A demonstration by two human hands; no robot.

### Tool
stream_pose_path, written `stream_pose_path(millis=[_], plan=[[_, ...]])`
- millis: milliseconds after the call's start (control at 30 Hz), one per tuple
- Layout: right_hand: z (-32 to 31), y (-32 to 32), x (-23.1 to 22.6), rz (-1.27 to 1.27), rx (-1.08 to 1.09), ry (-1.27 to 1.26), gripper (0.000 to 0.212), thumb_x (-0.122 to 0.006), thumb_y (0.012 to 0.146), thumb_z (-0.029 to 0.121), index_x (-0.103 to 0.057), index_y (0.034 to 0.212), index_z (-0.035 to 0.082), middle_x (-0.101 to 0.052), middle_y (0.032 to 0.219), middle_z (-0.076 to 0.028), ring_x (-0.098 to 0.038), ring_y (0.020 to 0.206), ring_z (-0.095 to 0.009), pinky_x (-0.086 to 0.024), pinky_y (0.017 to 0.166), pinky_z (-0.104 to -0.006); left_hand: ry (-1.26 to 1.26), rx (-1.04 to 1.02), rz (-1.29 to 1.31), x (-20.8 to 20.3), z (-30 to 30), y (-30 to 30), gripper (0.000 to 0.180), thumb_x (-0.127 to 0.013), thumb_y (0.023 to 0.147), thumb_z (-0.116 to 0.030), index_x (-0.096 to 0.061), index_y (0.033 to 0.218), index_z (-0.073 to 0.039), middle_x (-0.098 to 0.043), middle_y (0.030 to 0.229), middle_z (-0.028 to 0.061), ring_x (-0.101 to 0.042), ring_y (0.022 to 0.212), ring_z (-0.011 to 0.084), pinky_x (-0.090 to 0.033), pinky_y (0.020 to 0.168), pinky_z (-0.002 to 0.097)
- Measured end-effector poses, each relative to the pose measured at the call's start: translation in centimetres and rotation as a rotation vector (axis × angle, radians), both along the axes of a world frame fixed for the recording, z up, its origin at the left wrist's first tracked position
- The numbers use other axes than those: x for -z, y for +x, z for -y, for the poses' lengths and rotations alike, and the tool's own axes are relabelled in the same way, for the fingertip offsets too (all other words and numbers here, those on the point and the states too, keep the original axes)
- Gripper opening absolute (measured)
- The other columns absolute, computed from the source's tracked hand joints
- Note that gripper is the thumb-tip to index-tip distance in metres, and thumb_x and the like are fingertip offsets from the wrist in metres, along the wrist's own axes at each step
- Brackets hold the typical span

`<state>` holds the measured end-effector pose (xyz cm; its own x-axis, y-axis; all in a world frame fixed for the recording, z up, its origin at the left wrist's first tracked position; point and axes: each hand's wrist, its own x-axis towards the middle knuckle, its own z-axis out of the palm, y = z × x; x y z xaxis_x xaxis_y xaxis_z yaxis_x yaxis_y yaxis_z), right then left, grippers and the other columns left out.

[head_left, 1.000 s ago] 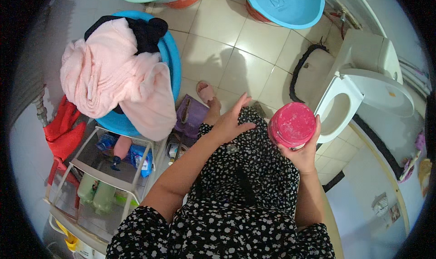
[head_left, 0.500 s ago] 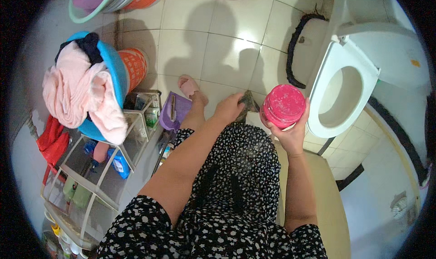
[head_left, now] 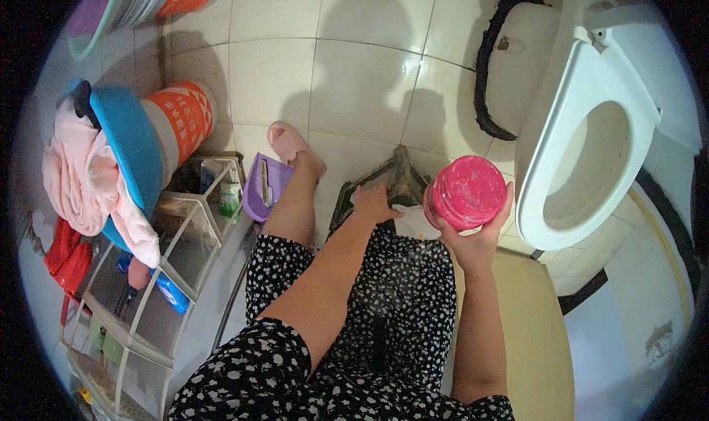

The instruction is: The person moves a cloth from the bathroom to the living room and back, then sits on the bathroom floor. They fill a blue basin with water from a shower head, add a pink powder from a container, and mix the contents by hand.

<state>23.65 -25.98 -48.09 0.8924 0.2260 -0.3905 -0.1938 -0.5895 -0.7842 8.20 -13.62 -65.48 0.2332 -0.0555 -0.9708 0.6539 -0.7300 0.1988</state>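
Observation:
My right hand [head_left: 481,245] holds a round, pink-red plastic tub [head_left: 467,192] up beside the toilet, with fingers around its side and base. Whitish dust marks the tub's top. Low in front of my knees, my left hand [head_left: 375,204] is open, fingers and thumb apart. It reaches over the mouth of a dark, thin bag-like thing [head_left: 401,171], which spreads in a peak beyond the fingers. My dress hides the lower part of that bag. I cannot tell whether the fingertips touch it.
The white toilet [head_left: 528,218] stands close by my right hand. A purple dustpan [head_left: 255,199] lies on the floor at left. Beyond it are a wire-and-plastic shelf [head_left: 171,325], a blue basin [head_left: 136,151] with pink cloth [head_left: 81,173], and a white-and-orange bucket [head_left: 185,118].
My left hand has gone from a closed grip on the dark bag to open fingers, and the bag has spread wider. The pink tub has moved slightly nearer. My view has shifted.

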Motion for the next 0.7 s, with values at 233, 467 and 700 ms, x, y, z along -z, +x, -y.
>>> stream_pose_path(millis=[233, 467, 700], plan=[[-1.7, 0.6, 0.6, -0.047, -0.011, 0.057, 0.119, -0.083, 0.054, 0.014, -0.005, 0.143, 0.002, -0.03, 0.137, -0.016, -0.038, 0.124, -0.027, -0.033, 0.104, -0.0375, -0.234, -0.408, 0.213, 3.3, -1.7, -2.8, 0.089, -0.08, 0.06, -0.043, -0.043, 0.125, 0.005, -0.05, 0.12, 0.0242, -0.045, 0.116, 0.0372, -0.039, 0.097, 0.0427], [-5.4, 3.3, -0.3, 0.01, -0.059, 0.118, 0.121, -0.085, 0.055, 0.021, -0.004, 0.143, 0.004, -0.031, 0.136, -0.016, -0.039, 0.124, -0.028, -0.033, 0.104, -0.039, -0.121, -0.606, 0.415, 3.0, -14.9, 5.6, 0.085, -0.079, 0.064, -0.041, -0.043, 0.123, 0.008, -0.054, 0.118, 0.0242, -0.054, 0.109, 0.0324, -0.042, 0.094, 0.0378], [-8.1, 5.6, -0.8, 0.011, -0.061, 0.114, 0.121, -0.084, 0.054, 0.021, -0.005, 0.144, 0.005, -0.03, 0.136, -0.016, -0.038, 0.124, -0.029, -0.032, 0.105, -0.0398, 0.064, -0.816, 0.571, 2.2, -27.1, 14.2, 0.091, -0.075, 0.069, -0.048, -0.036, 0.131, 0.005, -0.055, 0.118, 0.0216, -0.055, 0.107, 0.029, -0.043, 0.092, 0.0353]])
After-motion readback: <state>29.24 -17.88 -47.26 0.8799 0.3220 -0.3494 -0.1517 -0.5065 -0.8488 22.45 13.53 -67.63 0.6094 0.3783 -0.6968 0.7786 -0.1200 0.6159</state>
